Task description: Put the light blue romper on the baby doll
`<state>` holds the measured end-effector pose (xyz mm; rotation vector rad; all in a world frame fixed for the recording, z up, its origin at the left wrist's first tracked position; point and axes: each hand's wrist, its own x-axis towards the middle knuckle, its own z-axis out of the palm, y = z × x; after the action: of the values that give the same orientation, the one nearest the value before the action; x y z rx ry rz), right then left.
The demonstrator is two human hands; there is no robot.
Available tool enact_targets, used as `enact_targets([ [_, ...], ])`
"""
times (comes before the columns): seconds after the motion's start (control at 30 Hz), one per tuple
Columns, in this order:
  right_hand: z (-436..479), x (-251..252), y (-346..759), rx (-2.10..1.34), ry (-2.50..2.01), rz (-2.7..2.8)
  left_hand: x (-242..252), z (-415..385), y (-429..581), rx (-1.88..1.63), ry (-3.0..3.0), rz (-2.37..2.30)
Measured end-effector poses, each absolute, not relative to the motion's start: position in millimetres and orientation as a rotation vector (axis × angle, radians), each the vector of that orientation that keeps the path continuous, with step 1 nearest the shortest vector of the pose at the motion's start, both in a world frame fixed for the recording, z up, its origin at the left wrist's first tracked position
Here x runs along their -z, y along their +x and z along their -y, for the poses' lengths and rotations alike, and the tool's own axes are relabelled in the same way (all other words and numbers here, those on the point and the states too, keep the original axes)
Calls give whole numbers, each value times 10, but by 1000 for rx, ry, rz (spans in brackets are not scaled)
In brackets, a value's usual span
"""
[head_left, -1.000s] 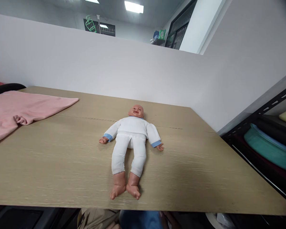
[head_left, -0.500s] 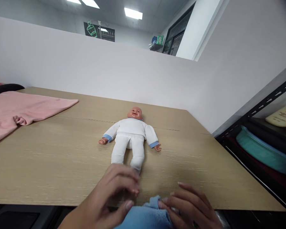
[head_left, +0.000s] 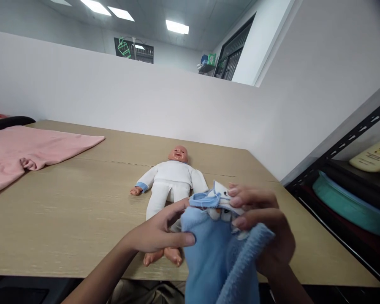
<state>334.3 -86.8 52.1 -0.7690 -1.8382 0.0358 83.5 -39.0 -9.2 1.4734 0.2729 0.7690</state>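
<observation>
Both hands hold up a light blue baby garment [head_left: 205,257] in front of me, above the table's near edge. My left hand [head_left: 164,230] grips its left side, thumb on the near face. At the upper right my right hand [head_left: 262,223] has its fingers closed on a white, patterned part with blue trim; some blur covers those fingers. Behind the garment a baby doll [head_left: 172,175] in white clothes with blue cuffs lies face up, feet toward me. The garment and my hands hide its right-hand arm end and part of its legs.
A pink cloth [head_left: 50,145] lies spread on the table [head_left: 82,219] at the left. On the right, a black metal rack [head_left: 338,145] holds a teal basin [head_left: 351,207] and a pale yellow bottle [head_left: 373,156]. A white partition wall [head_left: 145,101] stands behind the table.
The blue garment has come up from the bottom edge into fuller view, raised by both hands. My left hand has moved off the doll's feet onto the garment.
</observation>
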Motion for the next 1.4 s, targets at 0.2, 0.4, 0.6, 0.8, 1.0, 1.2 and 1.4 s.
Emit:
enact_targets([
  [0.2,856,-321,3536,-225,-561,2001,9,485,734,-1100,1442,-345],
  [0.4,888,-233,3448,-404,-663,1854,-61,416,674,-1178,1468,-333],
  [0.6,976,-402,3151,-223,-1100,1846,-123,460,667,-1147,1540,-509],
  [0.8,846,-483,3126,-836,-1233,1138,-83,464,487,-989,1757,-645],
  [1.0,811,-543,2985,-1100,-1131,1087,-199,403,457,-909,1892,-696],
  [1.2,939,-639,2953,-1247,-1042,1296,-251,352,557,-859,1994,-277],
  [1.4,1061,-588,2995,-1285,-1077,1369,-271,396,497,-896,2029,-248],
])
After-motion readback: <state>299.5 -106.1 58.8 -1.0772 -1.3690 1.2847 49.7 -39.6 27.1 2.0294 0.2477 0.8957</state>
